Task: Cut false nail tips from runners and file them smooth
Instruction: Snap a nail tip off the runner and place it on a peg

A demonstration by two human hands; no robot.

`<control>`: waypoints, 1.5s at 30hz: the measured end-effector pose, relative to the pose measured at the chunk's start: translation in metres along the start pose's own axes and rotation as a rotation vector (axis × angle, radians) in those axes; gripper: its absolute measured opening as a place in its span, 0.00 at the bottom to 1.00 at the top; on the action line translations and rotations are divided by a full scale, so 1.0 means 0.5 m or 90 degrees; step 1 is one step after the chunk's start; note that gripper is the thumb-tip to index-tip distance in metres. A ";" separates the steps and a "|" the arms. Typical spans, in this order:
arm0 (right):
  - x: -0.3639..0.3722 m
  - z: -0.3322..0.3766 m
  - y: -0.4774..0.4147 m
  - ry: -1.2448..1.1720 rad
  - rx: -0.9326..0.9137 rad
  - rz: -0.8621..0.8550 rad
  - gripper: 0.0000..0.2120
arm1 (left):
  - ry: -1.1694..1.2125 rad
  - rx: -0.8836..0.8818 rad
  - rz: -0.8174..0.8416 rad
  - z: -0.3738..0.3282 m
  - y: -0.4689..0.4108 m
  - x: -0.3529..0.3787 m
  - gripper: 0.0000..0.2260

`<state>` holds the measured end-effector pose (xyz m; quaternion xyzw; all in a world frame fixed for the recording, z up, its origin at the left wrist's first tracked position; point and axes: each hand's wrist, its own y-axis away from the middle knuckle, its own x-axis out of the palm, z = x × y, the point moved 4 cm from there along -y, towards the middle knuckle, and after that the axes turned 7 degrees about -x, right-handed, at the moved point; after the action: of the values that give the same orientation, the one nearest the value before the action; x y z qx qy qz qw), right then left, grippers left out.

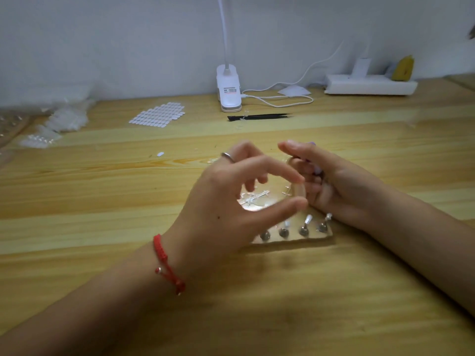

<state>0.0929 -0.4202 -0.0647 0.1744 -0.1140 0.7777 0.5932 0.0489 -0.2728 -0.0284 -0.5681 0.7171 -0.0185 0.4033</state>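
My left hand [226,201] is at the table's centre, a ring on one finger and a red cord on the wrist. Its thumb and index finger pinch a small clear nail tip [299,191]. My right hand [339,186] is right beside it, fingers curled round a purple tool [317,170] that is mostly hidden in the grip, so I cannot tell what kind it is. Under both hands lies a clear holder plate [293,238] with a row of metal pegs. Several clear cut runner pieces [254,197] lie on it behind my left thumb.
Black tweezers [259,116] and a white clip lamp base [228,88] with its cable sit at the back. A sheet of white oval tabs [158,115] and bags of nail tips [61,119] lie at the back left. A power strip [370,84] is at the back right.
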 end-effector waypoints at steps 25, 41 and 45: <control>-0.006 -0.011 -0.008 -0.006 0.021 0.064 0.09 | -0.071 -0.070 0.124 0.002 0.017 0.048 0.08; -0.005 -0.010 -0.008 -0.008 0.017 0.051 0.18 | -0.172 -0.052 0.157 -0.007 0.012 0.050 0.08; -0.006 -0.010 -0.007 0.006 0.012 0.035 0.12 | -0.210 -0.064 0.178 -0.009 0.013 0.048 0.11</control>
<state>0.0965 -0.4202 -0.0706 0.1731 -0.1082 0.7955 0.5705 0.0405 -0.2923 -0.0418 -0.4780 0.7132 0.1661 0.4851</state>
